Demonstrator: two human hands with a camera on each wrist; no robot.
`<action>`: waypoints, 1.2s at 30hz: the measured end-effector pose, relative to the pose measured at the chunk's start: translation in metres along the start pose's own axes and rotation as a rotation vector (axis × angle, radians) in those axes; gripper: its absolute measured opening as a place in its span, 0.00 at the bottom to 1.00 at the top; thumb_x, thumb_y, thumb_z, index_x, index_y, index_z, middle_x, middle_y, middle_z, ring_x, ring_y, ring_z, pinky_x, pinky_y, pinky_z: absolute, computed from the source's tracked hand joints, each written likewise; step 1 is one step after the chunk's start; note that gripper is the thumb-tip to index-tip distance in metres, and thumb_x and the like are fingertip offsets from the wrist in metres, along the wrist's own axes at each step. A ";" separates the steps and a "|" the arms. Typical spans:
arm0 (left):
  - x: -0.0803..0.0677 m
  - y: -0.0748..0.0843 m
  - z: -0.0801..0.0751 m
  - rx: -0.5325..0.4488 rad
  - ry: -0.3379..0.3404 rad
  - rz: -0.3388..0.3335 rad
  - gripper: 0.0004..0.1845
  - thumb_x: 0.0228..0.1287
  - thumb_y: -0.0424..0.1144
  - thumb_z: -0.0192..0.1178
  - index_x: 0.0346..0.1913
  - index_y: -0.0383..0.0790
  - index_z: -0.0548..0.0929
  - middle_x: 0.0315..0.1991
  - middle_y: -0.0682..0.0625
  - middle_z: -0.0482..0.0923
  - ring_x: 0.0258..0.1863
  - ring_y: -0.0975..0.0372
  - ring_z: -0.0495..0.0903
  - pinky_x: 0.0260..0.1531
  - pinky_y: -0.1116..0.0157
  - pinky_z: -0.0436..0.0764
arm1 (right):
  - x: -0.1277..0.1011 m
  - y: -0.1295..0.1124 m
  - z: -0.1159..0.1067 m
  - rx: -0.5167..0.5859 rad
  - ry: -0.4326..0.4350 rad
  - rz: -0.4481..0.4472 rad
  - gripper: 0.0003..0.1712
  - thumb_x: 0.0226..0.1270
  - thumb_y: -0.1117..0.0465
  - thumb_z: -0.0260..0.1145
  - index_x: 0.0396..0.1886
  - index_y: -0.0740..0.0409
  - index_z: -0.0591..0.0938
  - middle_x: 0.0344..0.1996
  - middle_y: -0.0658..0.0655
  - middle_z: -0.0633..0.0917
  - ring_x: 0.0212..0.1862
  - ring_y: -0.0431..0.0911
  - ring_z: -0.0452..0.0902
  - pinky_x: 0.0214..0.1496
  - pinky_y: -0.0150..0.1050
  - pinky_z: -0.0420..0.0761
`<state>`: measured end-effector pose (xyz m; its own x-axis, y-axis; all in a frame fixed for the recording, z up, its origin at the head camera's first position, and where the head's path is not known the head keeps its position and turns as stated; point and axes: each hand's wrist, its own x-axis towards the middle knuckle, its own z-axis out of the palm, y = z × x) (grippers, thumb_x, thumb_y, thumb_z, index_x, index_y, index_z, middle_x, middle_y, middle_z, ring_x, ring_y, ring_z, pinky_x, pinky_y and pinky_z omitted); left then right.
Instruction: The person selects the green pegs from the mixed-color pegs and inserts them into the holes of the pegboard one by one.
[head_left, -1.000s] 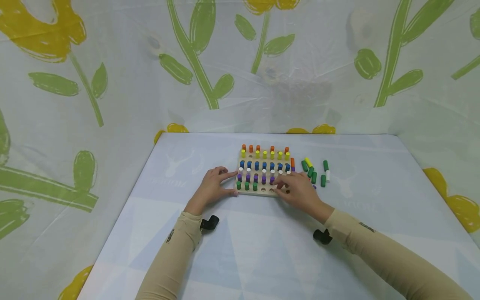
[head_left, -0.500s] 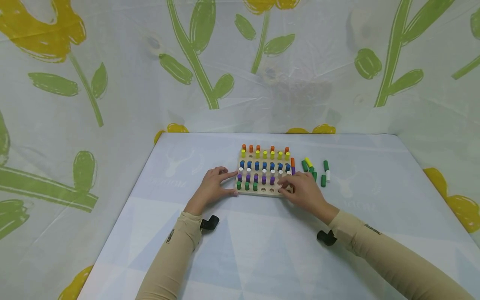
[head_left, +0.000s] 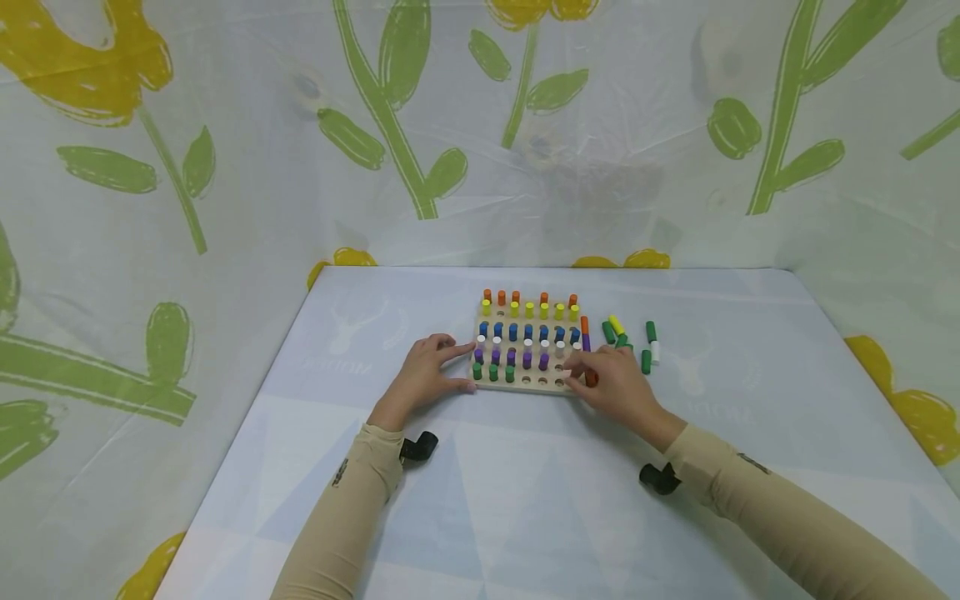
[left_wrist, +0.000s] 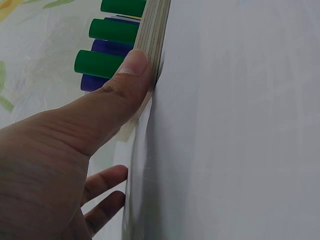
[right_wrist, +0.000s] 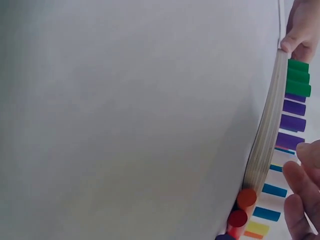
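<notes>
A wooden pegboard (head_left: pixel 525 387) bears rows of orange, yellow, blue, white, purple and green pegs. My left hand (head_left: pixel 423 375) touches its left side, thumb at the front corner and index finger farther back. In the left wrist view the thumb (left_wrist: pixel 132 75) presses the board's edge beside green pegs (left_wrist: pixel 100 62). Over the board's front right part is my right hand (head_left: pixel 617 387), thumb and index finger apart with no peg showing between them. In the right wrist view its fingertips lie close to the purple peg (right_wrist: pixel 291 140) at the row's end.
Loose pegs lie right of the board: an orange peg (head_left: pixel 585 324), a yellow peg (head_left: pixel 617 324), a white peg (head_left: pixel 656 352) and several green ones. An orange peg (right_wrist: pixel 246 198) and a red peg (right_wrist: pixel 237 218) lie along the board's right side.
My right hand has shifted a little to the right, away from the purple row's last peg, uncovering holes near the front right corner. The left hand and the board have stayed put.
</notes>
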<state>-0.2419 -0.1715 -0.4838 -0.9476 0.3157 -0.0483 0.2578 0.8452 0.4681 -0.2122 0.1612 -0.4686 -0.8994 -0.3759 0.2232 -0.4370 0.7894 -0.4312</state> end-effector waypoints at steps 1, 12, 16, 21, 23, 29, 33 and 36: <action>0.000 0.000 0.000 0.000 -0.001 0.001 0.43 0.55 0.60 0.74 0.74 0.59 0.71 0.69 0.43 0.66 0.70 0.45 0.61 0.72 0.47 0.61 | 0.000 0.001 0.000 -0.001 0.001 0.002 0.10 0.63 0.56 0.76 0.43 0.48 0.88 0.32 0.44 0.87 0.38 0.46 0.73 0.47 0.48 0.66; 0.000 -0.002 0.002 -0.003 0.002 -0.002 0.43 0.54 0.61 0.74 0.74 0.60 0.71 0.69 0.44 0.66 0.69 0.45 0.61 0.72 0.48 0.61 | -0.003 0.006 -0.006 -0.038 -0.008 0.041 0.14 0.62 0.54 0.77 0.46 0.52 0.89 0.33 0.47 0.88 0.42 0.48 0.75 0.50 0.49 0.68; 0.000 -0.002 0.002 -0.002 0.001 0.002 0.43 0.54 0.61 0.74 0.74 0.60 0.71 0.69 0.44 0.66 0.69 0.45 0.61 0.72 0.47 0.61 | -0.004 0.009 -0.006 -0.043 0.006 0.041 0.15 0.62 0.54 0.77 0.46 0.52 0.89 0.33 0.48 0.88 0.42 0.48 0.76 0.52 0.50 0.68; 0.000 -0.003 0.002 0.002 0.000 0.002 0.43 0.55 0.61 0.73 0.74 0.60 0.71 0.68 0.44 0.66 0.69 0.45 0.61 0.72 0.48 0.61 | -0.005 0.014 -0.007 -0.044 0.002 0.047 0.14 0.62 0.54 0.77 0.46 0.52 0.89 0.34 0.48 0.89 0.42 0.48 0.76 0.53 0.51 0.68; 0.000 -0.003 0.002 -0.001 -0.002 0.000 0.43 0.55 0.61 0.73 0.74 0.60 0.71 0.69 0.44 0.66 0.69 0.45 0.61 0.72 0.47 0.61 | -0.005 0.015 -0.008 -0.052 -0.004 0.052 0.15 0.63 0.54 0.77 0.47 0.52 0.89 0.34 0.49 0.88 0.43 0.49 0.77 0.53 0.51 0.68; 0.000 -0.002 0.002 0.002 -0.005 -0.002 0.43 0.55 0.61 0.73 0.75 0.60 0.71 0.69 0.44 0.66 0.70 0.45 0.61 0.72 0.47 0.61 | -0.005 0.020 -0.011 -0.063 -0.020 0.066 0.15 0.64 0.55 0.76 0.48 0.54 0.88 0.34 0.49 0.87 0.42 0.48 0.77 0.52 0.50 0.68; 0.000 -0.002 0.002 0.001 -0.004 -0.001 0.43 0.55 0.61 0.73 0.75 0.60 0.71 0.69 0.44 0.66 0.70 0.45 0.61 0.72 0.47 0.60 | -0.006 0.024 -0.013 -0.046 -0.019 0.086 0.13 0.65 0.56 0.74 0.47 0.53 0.88 0.35 0.48 0.88 0.41 0.47 0.78 0.50 0.49 0.68; 0.000 -0.002 0.001 -0.002 -0.004 -0.001 0.43 0.55 0.61 0.73 0.74 0.61 0.71 0.69 0.44 0.66 0.69 0.45 0.61 0.72 0.47 0.60 | -0.006 0.028 -0.014 -0.045 -0.011 0.092 0.12 0.65 0.57 0.74 0.47 0.52 0.88 0.36 0.48 0.89 0.41 0.47 0.78 0.49 0.48 0.67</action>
<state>-0.2426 -0.1727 -0.4861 -0.9472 0.3163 -0.0527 0.2561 0.8449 0.4696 -0.2188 0.1924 -0.4698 -0.9360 -0.3058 0.1745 -0.3514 0.8419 -0.4096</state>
